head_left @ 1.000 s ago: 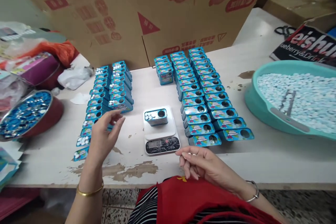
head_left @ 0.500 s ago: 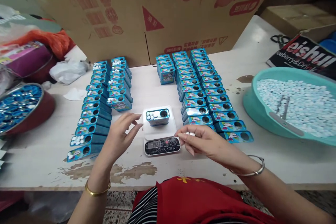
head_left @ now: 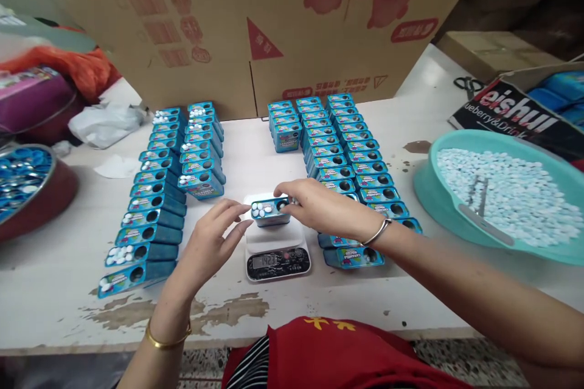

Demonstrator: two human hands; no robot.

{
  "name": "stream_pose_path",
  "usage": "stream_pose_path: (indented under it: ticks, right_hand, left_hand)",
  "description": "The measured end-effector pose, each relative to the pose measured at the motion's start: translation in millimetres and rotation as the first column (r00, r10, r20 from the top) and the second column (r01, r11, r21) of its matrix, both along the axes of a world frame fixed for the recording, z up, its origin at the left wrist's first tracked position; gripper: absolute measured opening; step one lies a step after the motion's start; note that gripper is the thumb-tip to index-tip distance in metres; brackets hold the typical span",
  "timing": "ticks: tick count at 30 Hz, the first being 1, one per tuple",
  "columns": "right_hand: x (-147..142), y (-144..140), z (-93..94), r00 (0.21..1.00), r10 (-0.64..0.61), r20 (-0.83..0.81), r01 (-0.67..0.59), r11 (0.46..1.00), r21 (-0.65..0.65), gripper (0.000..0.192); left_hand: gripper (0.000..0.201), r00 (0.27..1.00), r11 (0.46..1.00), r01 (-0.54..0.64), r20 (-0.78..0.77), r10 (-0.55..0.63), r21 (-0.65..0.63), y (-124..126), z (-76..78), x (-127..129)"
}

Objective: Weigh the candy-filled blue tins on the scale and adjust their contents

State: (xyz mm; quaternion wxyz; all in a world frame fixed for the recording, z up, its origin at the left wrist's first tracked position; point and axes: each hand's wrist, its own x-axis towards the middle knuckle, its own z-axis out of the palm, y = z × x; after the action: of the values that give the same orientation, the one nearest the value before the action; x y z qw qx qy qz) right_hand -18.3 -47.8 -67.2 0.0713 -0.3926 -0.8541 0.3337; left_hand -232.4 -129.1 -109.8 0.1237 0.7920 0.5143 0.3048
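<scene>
A blue tin (head_left: 270, 219) stands on the white digital scale (head_left: 255, 244), several white candies (head_left: 260, 208) lying on its top. My right hand (head_left: 314, 209) is at the tin's right end, over the round hole, fingers pinched on small white candies, partly hidden by the fingers. At the tin's left end is my left hand (head_left: 212, 240), thumb and forefinger apart; its fingertips are very near the tin, and whether they touch it I cannot tell. The scale's display (head_left: 265, 261) seems to read -1423, with any decimal point unclear.
Rows of blue tins stand left (head_left: 155, 203) and right (head_left: 328, 152), some left ones topped with candies. A turquoise basin (head_left: 426, 200) of candies holds metal tongs (head_left: 478, 194). A reddish bowl (head_left: 55, 206) with blue lids is far left; a large carton (head_left: 219, 30) stands behind.
My right hand has moved left and away from me, from beside the display to the tin's hole. My left hand is a little nearer the tin's left end. The whole view has shifted slightly.
</scene>
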Motion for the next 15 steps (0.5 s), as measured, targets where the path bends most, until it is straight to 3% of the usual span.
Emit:
stream_pose_path:
  ticks: [5, 8, 10, 12, 15]
  right_hand:
    - [0.7, 0.1, 3.8, 0.997, -0.040, -0.061, 0.041, 0.999, 0.017, 0.026]
    - [9.7, -0.9, 6.3, 0.966, -0.137, -0.220, 0.105, 0.983, -0.150, 0.016]
    - [21.8, -2.1, 3.4, 0.907, -0.263, -0.330, 0.131, 0.919, -0.372, 0.015]
    - [37.3, -4.1, -3.8, 0.839, -0.402, -0.366, 0.143, 0.812, -0.565, 0.021]
    - [59.2, -8.9, -17.6, 0.775, -0.541, -0.328, 0.175, 0.681, -0.711, 0.026]
  left_hand:
    - [0.021, 0.999, 0.999, -0.031, 0.020, 0.031, -0.008, 1.0, -2.3, -2.6]
    - [0.020, 0.998, 0.998, -0.058, 0.018, 0.058, 0.016, -0.5, -2.7, -6.9]
    - [0.020, 0.996, 0.996, -0.084, 0.019, 0.083, 0.038, -2.9, -3.3, -9.9]
    - [0.019, 0.994, 0.994, -0.104, 0.019, 0.103, 0.045, -5.8, -4.3, -11.8]
    - [0.019, 0.994, 0.993, -0.110, 0.022, 0.109, 0.032, -8.8, -6.0, -12.1]
